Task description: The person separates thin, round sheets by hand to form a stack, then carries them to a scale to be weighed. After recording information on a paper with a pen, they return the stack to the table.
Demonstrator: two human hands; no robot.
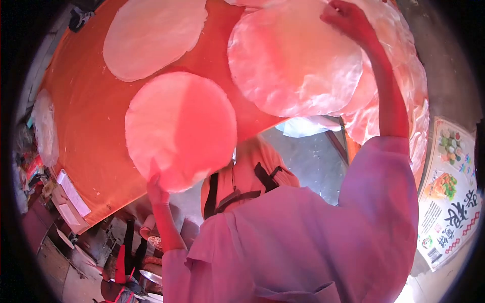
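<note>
A thin round sheet [182, 126] lies at the near edge of the orange table [86, 146], part of it in shadow. My left hand [157, 189] touches its lower left edge, with one finger stretched out over the sheet. At the upper right, my right hand [343, 16] is closed above a larger, shiny round sheet [288, 65]; what its fingers hold, if anything, is too small to make out. Further off, another pale round sheet [154, 38] lies flat at the upper left.
Crumpled, overlapping thin sheets [414, 101] cover the table's right side. A printed bag [447, 197] with food pictures is at the far right. On the left edge lies clear plastic [45, 126]. Assorted items are on the floor at the lower left.
</note>
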